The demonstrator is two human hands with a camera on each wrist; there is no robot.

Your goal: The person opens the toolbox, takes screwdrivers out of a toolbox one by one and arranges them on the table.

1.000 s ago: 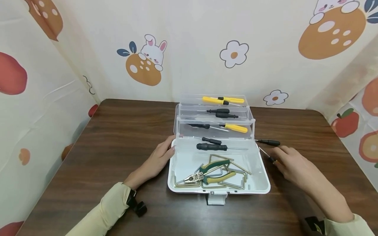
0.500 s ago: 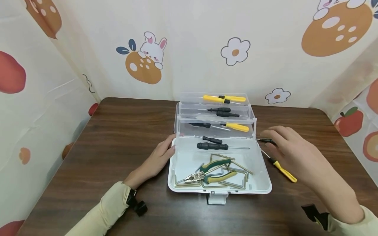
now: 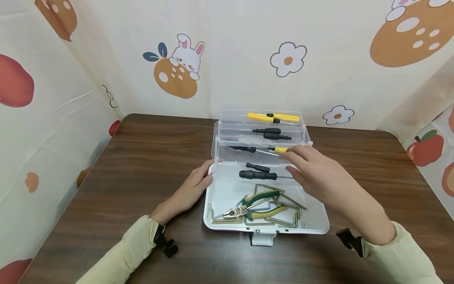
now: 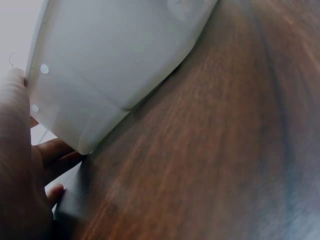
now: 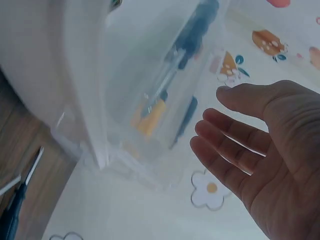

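A white toolbox (image 3: 224,188) lies open, its clear stepped trays raised at the back. My left hand (image 3: 185,194) grips the box's left side near the hinge, thumb at the rim and fingers round the back corner. My right hand (image 3: 315,173) hovers over the right ends of the trays, fingers relaxed and nothing in them. It partly covers a yellow-handled screwdriver (image 3: 280,149). Left of its fingertips lie a large black screwdriver (image 3: 257,174) and a small black screwdriver (image 3: 258,167). Green-and-yellow pliers (image 3: 266,214) rest on several hex keys (image 3: 283,224) in the base.
Higher trays hold yellow screwdrivers (image 3: 262,117) and black screwdrivers (image 3: 276,136). A dark-handled screwdriver (image 5: 12,210) lies on the wooden table (image 3: 159,138) to the box's right. A latch (image 3: 263,239) juts from the front. A patterned curtain (image 3: 241,71) hangs behind.
My right hand has left the yellow-and-black screwdriver on the table, passed over the black one beside the box, and moved left over the trays. My left hand has stayed at the box.
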